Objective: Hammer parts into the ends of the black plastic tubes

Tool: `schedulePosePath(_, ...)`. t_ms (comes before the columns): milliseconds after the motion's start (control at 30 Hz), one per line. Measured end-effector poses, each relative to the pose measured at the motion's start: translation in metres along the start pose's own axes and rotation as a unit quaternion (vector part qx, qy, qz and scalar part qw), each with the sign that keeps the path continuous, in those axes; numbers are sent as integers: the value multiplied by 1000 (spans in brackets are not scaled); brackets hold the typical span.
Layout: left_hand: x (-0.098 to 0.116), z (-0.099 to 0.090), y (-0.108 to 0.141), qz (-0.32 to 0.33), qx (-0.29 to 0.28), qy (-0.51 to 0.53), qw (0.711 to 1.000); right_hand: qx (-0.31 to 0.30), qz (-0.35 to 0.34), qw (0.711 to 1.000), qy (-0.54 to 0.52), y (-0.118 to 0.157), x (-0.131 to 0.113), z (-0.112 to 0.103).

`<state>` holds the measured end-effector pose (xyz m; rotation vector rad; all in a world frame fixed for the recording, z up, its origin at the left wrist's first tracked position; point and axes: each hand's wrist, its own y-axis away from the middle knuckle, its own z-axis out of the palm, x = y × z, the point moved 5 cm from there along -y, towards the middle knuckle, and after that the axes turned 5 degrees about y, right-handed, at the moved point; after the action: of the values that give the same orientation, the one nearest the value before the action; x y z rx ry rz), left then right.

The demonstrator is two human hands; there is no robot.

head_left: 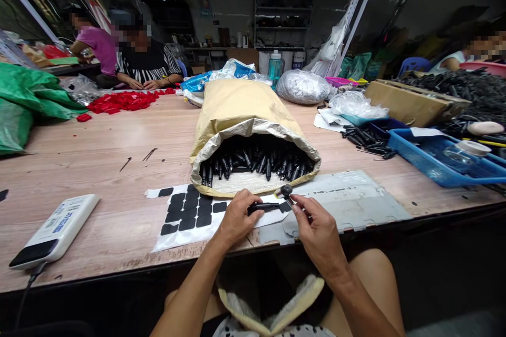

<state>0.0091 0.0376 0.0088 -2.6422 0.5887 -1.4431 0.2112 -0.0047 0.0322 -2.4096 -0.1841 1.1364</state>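
Note:
My left hand [241,217] is closed round a black pen-like part [264,206] that points right, just above the table's front edge. To its right, my right hand [316,221] pinches a small tool with a round dark head [285,190], held close to the far end of the black part. Beneath the hands lies a white sheet with black rounded stickers [191,209]. Behind them, an open yellow sack [245,100] lies on its side, with many black parts [268,164] showing in its mouth.
On the left lie a white power bank [57,229] with a cable and a green bag [35,105]. Red pieces [124,101] are heaped near a seated person. A blue tray [438,160] and cardboard box [419,102] stand right. Another open sack [271,324] is at my lap.

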Motion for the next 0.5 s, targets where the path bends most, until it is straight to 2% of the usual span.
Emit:
schedulePosePath(200, -6, 3, -2, -12, 3, 11, 1000, -28, -50, 998, 27, 7, -16, 15)
schedulePosePath(367, -5, 3, -4, -10, -3, 11, 1000, 9, -107, 993, 38, 17, -34, 20)
schedulePosePath(500, -4, 3, -4, -12, -5, 11, 1000, -26, -103, 991, 81, 22, -29, 30)
